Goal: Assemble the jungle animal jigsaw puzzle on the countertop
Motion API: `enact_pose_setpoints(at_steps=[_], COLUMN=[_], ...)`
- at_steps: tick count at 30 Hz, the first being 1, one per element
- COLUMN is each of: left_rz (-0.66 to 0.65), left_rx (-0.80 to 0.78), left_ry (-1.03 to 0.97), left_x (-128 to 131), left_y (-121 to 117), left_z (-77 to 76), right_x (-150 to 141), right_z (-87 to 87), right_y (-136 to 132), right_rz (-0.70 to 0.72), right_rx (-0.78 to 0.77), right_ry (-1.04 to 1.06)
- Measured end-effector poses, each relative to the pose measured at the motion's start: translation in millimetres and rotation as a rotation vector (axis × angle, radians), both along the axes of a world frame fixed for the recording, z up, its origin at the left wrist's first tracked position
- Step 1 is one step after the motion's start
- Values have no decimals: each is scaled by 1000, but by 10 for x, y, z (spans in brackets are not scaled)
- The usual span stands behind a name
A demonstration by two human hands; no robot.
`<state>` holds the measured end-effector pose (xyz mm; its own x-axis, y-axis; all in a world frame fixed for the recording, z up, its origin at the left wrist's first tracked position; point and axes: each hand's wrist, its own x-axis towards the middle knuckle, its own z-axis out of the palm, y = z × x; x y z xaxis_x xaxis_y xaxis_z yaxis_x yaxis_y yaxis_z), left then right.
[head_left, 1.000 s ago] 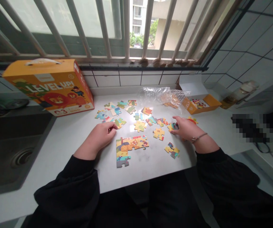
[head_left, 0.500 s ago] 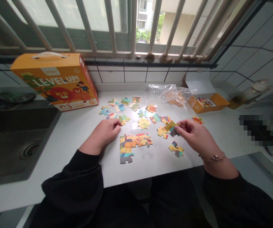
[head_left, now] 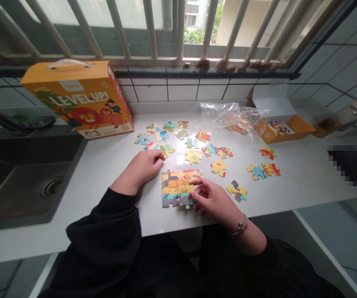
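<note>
White tabletop (head_left: 162, 225): strewn with loose pieces (head_left: 193, 156), mostly beyond and to the right of the joined section.
Joined section (head_left: 172, 183): laid flat near the front edge; a spotted cat is printed on it.
Right hand (head_left: 211, 200): thumb and fingers closed on the held piece (head_left: 184, 200) at its right side; a bracelet (head_left: 240, 227) is worn at the wrist.
Held piece: placed against the joined section's lower right; whether it is locked in cannot be told.
Left hand (head_left: 145, 165): rested with fingers curled, beside a green-and-yellow piece (head_left: 167, 150); whether anything is gripped cannot be told.
Orange carton (head_left: 85, 103): stood upright at far left, marked "LEVEL UP!"
</note>
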<state>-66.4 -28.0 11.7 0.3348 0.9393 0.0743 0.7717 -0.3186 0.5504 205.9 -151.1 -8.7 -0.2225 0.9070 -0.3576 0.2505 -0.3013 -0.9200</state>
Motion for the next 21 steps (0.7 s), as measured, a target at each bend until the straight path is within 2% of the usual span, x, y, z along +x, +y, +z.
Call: enact_pose_setpoints(at_steps=[5, 13, 17, 21], left_rz=[-8, -40, -128, -184], left_rx=[-4, -13, -104, -206], left_ry=[10, 0, 22, 23], left_x=[-1, 2, 1, -7], left_y=[3, 0, -24, -40], left_z=[-19, -40, -9, 25], right_x=[-15, -89, -132, -183], right_z=[19, 35, 6, -14], right_y=[7, -7, -15, -30], right_rz=[22, -23, -50, -50], right_rx=[59, 226, 326, 352], right_ry=[-140, -367, -467, -544])
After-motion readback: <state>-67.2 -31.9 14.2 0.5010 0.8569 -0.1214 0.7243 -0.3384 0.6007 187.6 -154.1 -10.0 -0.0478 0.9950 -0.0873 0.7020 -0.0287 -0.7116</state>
